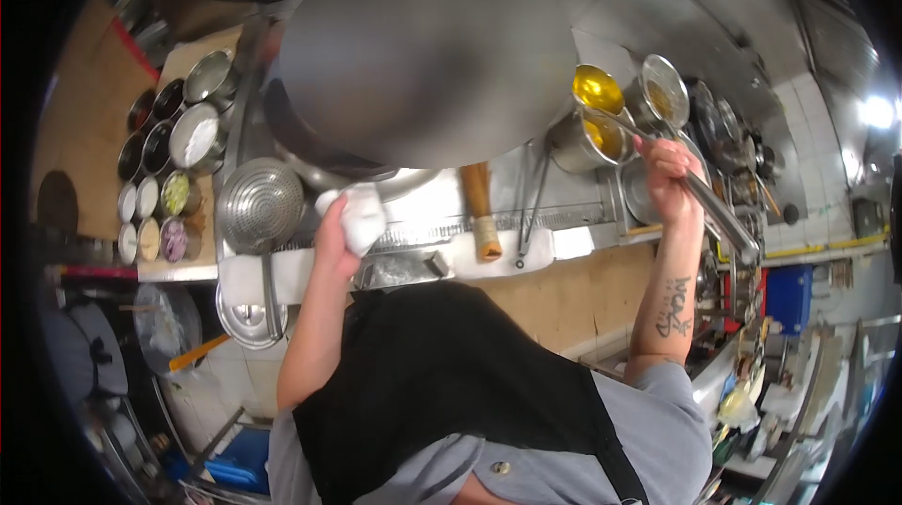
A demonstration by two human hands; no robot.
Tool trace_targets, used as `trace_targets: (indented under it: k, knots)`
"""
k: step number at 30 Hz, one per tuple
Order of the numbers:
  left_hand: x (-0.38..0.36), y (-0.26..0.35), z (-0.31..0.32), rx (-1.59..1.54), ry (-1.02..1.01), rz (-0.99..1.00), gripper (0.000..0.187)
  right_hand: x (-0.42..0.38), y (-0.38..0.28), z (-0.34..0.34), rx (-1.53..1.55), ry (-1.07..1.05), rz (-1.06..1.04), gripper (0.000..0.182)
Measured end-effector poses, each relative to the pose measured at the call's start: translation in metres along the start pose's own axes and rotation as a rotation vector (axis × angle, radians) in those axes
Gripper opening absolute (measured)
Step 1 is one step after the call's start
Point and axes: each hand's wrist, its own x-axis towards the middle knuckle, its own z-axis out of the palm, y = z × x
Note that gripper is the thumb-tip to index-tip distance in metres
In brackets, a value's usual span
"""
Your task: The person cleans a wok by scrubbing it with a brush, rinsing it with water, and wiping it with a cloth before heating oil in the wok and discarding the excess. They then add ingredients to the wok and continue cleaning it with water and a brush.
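Observation:
My left hand [335, 240] is closed around a folded white cloth [365, 219] at the near left rim of a large grey wok [423, 63]. The wok's inside is blurred, so its contents cannot be made out. My right hand [669, 170] grips the long metal handle of a ladle [716, 207]. The ladle's far end reaches over a metal pot [570, 145] of yellow oil at the wok's right. Yellow oil [598, 88] also shows in a round rim above that pot, apparently the ladle's bowl.
A perforated strainer [260, 204] lies left of my left hand. Small ingredient containers [175, 195] stand at far left. A wooden-handled tool [481, 214] and tongs [534, 204] lie on the front counter. Beside the oil pot stands another pot with a sieve [665, 92].

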Motion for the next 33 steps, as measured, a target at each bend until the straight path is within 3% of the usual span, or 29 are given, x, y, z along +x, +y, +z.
trace_targets:
  k: [10,16,18,21,25,28,31,33]
  knots:
    - [0.021,0.005,0.037,-0.008,0.072,0.011,0.052,0.004,0.099,0.024,0.042,-0.116,0.221,0.047]
    - [0.055,-0.003,0.046,0.054,0.173,0.012,0.033,0.018,0.137,0.002,0.016,-0.053,0.403,0.047]
    - [0.055,-0.004,0.049,0.147,0.246,0.033,0.029,0.025,0.141,-0.014,-0.124,0.032,0.441,0.044]
    - [0.075,-0.021,0.034,0.251,0.261,0.129,0.029,0.035,0.151,-0.032,-0.573,0.120,0.459,0.039]
    - [0.067,-0.018,0.039,0.205,0.279,0.074,0.028,0.055,0.179,-0.025,-0.975,0.196,0.452,0.027]
    - [0.065,-0.016,0.039,0.161,0.225,0.084,0.029,0.090,0.189,-0.037,-1.144,0.130,0.484,0.021]
    - [0.053,-0.009,0.049,0.094,0.200,0.045,0.025,0.139,0.204,-0.066,-0.910,0.107,0.450,0.015]
    - [0.049,-0.008,0.049,0.102,0.158,0.013,0.025,0.166,0.225,-0.102,-1.083,0.127,0.263,0.016]
